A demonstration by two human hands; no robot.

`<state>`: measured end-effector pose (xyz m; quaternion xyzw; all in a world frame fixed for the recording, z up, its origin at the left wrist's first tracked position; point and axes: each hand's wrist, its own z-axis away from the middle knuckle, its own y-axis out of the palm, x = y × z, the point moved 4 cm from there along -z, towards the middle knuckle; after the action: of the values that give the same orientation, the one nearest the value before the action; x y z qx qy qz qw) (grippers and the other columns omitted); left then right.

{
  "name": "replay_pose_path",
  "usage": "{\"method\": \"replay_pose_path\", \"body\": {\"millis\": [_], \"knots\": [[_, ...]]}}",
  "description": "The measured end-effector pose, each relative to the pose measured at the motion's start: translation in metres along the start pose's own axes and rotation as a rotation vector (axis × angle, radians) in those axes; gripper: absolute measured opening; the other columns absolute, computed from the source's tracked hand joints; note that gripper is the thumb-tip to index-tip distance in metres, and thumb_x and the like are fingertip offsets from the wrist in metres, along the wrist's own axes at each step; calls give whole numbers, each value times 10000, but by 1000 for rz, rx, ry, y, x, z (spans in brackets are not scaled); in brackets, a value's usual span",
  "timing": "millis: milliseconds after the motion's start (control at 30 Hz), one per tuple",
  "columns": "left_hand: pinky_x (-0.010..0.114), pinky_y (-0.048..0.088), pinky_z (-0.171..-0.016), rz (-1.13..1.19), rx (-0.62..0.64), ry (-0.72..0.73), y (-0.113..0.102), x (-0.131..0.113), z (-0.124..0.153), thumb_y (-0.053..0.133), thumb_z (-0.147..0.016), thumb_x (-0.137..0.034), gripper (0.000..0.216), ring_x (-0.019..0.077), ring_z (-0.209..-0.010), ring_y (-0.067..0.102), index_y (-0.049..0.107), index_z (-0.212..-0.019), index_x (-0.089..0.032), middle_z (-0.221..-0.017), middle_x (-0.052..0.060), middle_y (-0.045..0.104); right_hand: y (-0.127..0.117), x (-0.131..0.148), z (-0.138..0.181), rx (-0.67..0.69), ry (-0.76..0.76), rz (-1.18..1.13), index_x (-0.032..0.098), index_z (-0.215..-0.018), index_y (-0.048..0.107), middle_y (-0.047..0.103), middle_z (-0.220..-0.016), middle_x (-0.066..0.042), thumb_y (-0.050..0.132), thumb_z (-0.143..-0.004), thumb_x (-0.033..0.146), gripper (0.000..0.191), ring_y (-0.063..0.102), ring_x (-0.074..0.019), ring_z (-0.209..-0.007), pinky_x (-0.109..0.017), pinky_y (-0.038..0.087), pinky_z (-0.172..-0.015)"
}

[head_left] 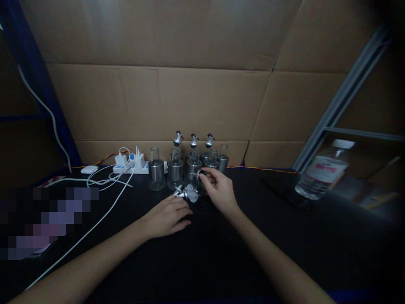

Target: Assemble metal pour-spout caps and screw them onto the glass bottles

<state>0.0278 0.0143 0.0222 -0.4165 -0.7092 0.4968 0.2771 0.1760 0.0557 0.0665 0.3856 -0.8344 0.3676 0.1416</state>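
Observation:
My right hand (220,190) is closed, thumb and fingers pinching a small pour spout (200,173) with a dark end, just in front of the bottles. My left hand (169,216) rests low over the black table, palm down, its thumb and fingers apart. Its fingertips are close to a small pile of loose pour spouts (188,193), silver with clear parts; whether they touch is unclear. Behind stand several glass bottles with silver metal sleeves, such as this open-necked bottle (156,171). Three back bottles carry silver and black pour spouts (194,140).
At the left, a white power strip (144,169) holds chargers, with white cables running across the table. A white case (89,169) lies beside it. To the right stands a large clear water bottle (324,171), near a dark flat object. Cardboard (177,101) walls the back.

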Motion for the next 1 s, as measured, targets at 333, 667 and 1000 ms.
{"method": "replay_pose_path", "body": {"millis": [333, 667, 1000], "knots": [[340, 378, -820, 49, -76, -54, -1, 0, -1, 425, -813, -256, 294, 194, -989, 494, 458, -1101, -203, -1088, 46, 556, 4, -2, 1, 33, 6, -54, 144, -932, 583, 582, -739, -48, 482, -754, 316, 267, 529, -134, -622, -238, 426, -549], [349, 404, -791, 155, -648, -384, -18, 23, 12, 541, -726, -224, 235, 199, -942, 480, 442, -934, -179, -992, 76, 500, 25, 21, 16, 388, -170, -211, 188, -1013, 551, 513, -771, -21, 494, -760, 204, 260, 484, -99, -640, -200, 398, -539], [322, 416, -796, 247, -507, -412, -5, 27, 10, 489, -774, -248, 264, 171, -903, 516, 415, -1023, -196, -968, 49, 542, 29, 22, 17, 397, -179, -207, 161, -887, 557, 532, -741, -16, 528, -744, 212, 155, 485, -93, -616, -195, 386, -534]]}}
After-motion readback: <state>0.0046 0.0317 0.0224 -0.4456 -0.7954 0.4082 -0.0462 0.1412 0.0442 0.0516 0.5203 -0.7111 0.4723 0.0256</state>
